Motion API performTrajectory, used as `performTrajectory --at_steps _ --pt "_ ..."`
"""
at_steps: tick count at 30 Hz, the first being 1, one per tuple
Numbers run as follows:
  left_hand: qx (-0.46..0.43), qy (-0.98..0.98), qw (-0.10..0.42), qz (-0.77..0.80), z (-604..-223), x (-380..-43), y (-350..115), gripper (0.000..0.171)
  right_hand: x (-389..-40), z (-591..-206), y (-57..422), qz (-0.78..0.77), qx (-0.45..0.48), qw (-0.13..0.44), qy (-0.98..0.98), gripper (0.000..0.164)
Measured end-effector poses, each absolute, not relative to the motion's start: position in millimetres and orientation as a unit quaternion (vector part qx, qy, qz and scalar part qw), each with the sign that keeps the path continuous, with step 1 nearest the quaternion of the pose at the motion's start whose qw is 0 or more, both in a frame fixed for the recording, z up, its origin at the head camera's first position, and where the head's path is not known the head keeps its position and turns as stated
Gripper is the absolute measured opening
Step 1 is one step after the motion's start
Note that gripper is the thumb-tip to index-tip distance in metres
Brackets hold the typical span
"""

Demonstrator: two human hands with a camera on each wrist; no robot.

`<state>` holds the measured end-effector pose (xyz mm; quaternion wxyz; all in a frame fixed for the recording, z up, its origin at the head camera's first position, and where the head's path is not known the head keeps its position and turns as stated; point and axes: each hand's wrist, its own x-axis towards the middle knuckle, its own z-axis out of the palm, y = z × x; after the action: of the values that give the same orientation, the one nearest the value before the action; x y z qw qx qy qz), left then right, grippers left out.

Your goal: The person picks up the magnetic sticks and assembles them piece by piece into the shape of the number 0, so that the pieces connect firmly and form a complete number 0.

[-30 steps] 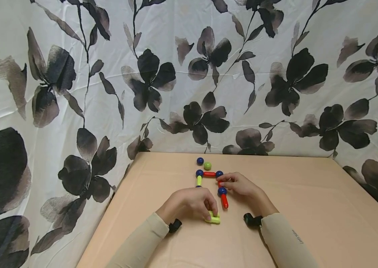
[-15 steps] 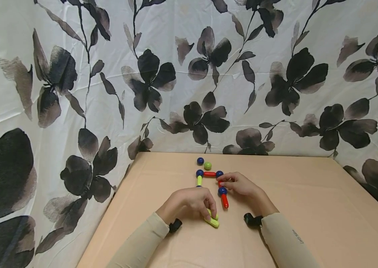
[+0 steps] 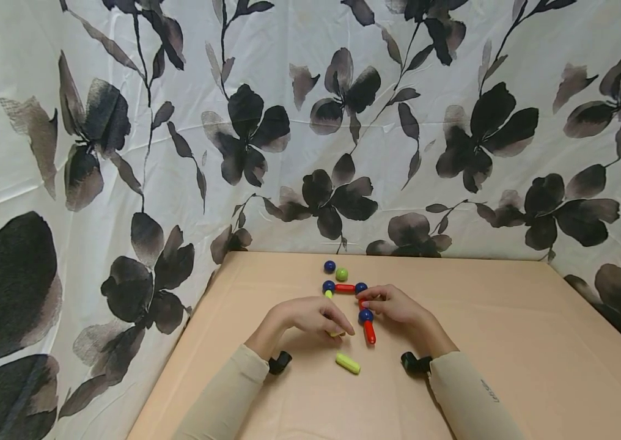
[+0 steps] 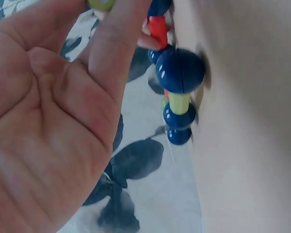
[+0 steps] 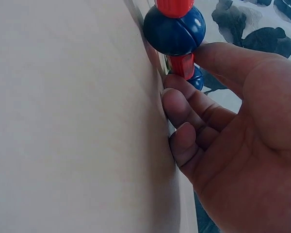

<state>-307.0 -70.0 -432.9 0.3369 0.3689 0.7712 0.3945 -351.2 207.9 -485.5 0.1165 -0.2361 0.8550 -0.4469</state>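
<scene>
My left hand point(image 3: 307, 316) pinches a yellow-green stick point(image 4: 102, 4), mostly hidden by the fingers. It is just above the table, beside a linked frame of balls and sticks. With thumb and fingers my right hand point(image 3: 395, 305) grips a red stick point(image 5: 182, 66) in that frame, between two blue balls. A further red stick point(image 3: 370, 332) points toward me from the nearer blue ball point(image 3: 365, 315). On the frame's left side, a yellow-green stick point(image 4: 179, 103) joins two blue balls; the nearer blue ball point(image 4: 180, 71) is hidden in the head view.
One loose yellow-green stick point(image 3: 348, 363) lies in front of the hands. Behind the frame are a loose blue ball point(image 3: 329, 266) and a green ball point(image 3: 341, 274). The tan tabletop point(image 3: 486, 318) ends at a flowered curtain point(image 3: 398, 134).
My left hand has picked up one of the two yellow-green sticks and moved away from me, slightly left. The other stick stays on the table. My right hand keeps its hold.
</scene>
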Motion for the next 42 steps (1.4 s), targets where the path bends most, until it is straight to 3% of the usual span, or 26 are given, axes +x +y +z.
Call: performTrajectory --at_steps 9,18,28,42 --pt "0.358 0.751 0.360 0.422 -436 -319 -87 0.030 -350 -485 208 -0.442 -0.243 0.115 0.856 0.029" --pt "0.319 0.779 0.342 0.418 -444 -325 -96 0.026 -350 -485 208 -0.446 -0.239 0.117 0.855 0.028" --pt "0.285 0.798 0.316 0.427 -451 -324 -94 0.010 -350 -485 208 -0.440 -0.236 0.115 0.859 0.028" --pt "0.262 0.819 0.307 0.408 -449 -322 -90 0.012 -350 -485 207 -0.439 -0.237 0.114 0.859 0.028"
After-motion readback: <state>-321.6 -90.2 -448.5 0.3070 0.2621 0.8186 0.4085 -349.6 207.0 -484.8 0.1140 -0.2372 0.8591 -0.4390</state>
